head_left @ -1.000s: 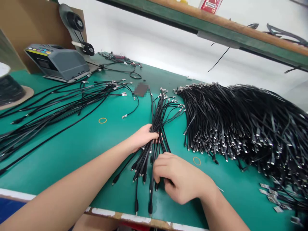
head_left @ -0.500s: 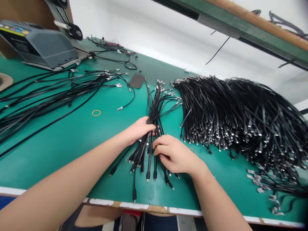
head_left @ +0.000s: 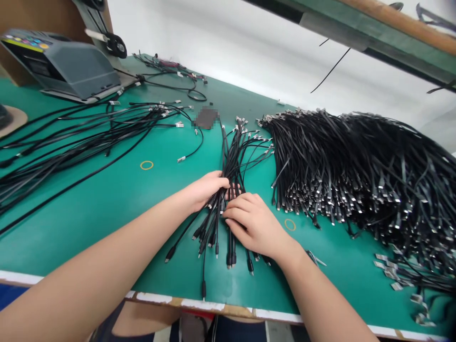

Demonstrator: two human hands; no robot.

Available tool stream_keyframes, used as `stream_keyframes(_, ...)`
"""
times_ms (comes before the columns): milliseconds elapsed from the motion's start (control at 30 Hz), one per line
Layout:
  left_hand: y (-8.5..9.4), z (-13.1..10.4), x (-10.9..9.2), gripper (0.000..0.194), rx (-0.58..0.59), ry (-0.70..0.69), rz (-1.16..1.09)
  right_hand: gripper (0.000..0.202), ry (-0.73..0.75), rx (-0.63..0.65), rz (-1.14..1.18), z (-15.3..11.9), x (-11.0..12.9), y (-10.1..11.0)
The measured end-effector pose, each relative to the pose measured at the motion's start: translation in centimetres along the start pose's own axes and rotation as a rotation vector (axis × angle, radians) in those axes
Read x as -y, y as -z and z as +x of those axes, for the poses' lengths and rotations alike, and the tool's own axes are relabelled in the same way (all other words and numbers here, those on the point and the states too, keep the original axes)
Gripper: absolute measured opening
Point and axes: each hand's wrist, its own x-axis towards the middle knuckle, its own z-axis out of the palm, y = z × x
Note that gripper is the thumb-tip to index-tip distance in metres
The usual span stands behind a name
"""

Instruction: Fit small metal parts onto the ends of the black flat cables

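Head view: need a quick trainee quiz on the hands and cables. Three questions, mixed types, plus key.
1. Multiple choice. The left hand is wrapped around: A) the shelf; B) the cable bunch; C) the grey machine.
2. True or false: in the picture, the big cable pile lies to the right of the cable bunch.
3. Count: how many yellow rings are visible on the green table?

Key: 1. B. 2. True. 3. Two.
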Motion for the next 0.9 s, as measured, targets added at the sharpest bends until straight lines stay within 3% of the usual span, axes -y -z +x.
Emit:
stream_keyframes(200,-0.2,-0.1,0.0,0.014,0.072,0.014,-0.062,0.022,-0.100,0.055,-0.096,0.0,-0.1,0.1)
stream_keyframes(400,0.1,0.3,0.1,0.016,0.073,0.038,-0.076,0.047,-0.087,0.083,-0.142,-0.1,-0.3,-0.4)
stream_keyframes(667,0.4,0.2,0.2,0.014,0.045,0.035,-0.061,0.024,-0.038,0.010,-0.190,0.8,-0.9,-1.4)
stream_keyframes(900,0.6,0.4,0.5,0.018,0.022,0.012,0.021,0.022,0.007,-0.034,-0.149,0.9,-1.6,-1.7)
